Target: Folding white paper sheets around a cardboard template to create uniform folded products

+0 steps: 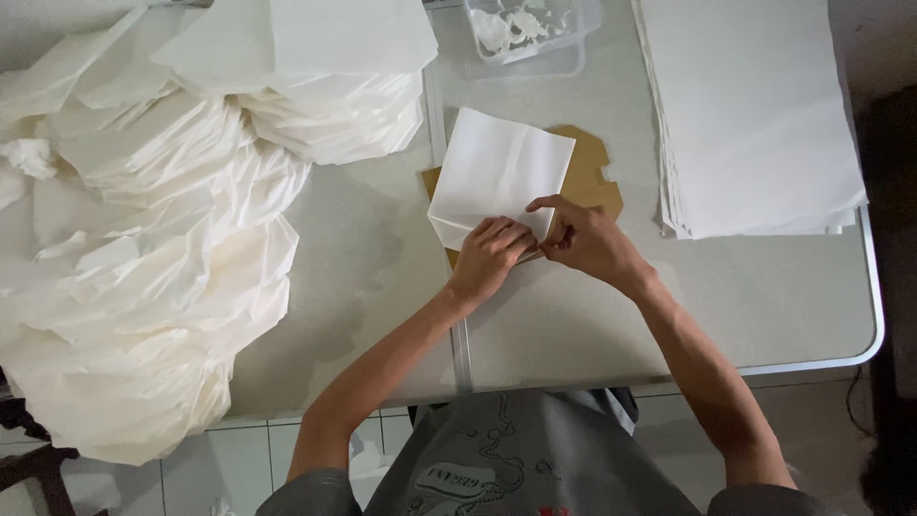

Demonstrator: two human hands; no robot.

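A folded white paper sheet (497, 172) lies on a brown cardboard template (590, 167) in the middle of the grey table (573, 325). My left hand (489, 256) presses on the sheet's near edge with its fingers curled. Touching it from the right, my right hand (585, 239) pinches the same near corner of the paper between thumb and fingers. The corner itself is hidden under both hands.
A big heap of folded and crumpled white paper (143, 229) fills the table's left side and hangs over its edge. A flat stack of white sheets (755, 115) lies at the right. A clear plastic box (525, 33) with scraps stands at the back.
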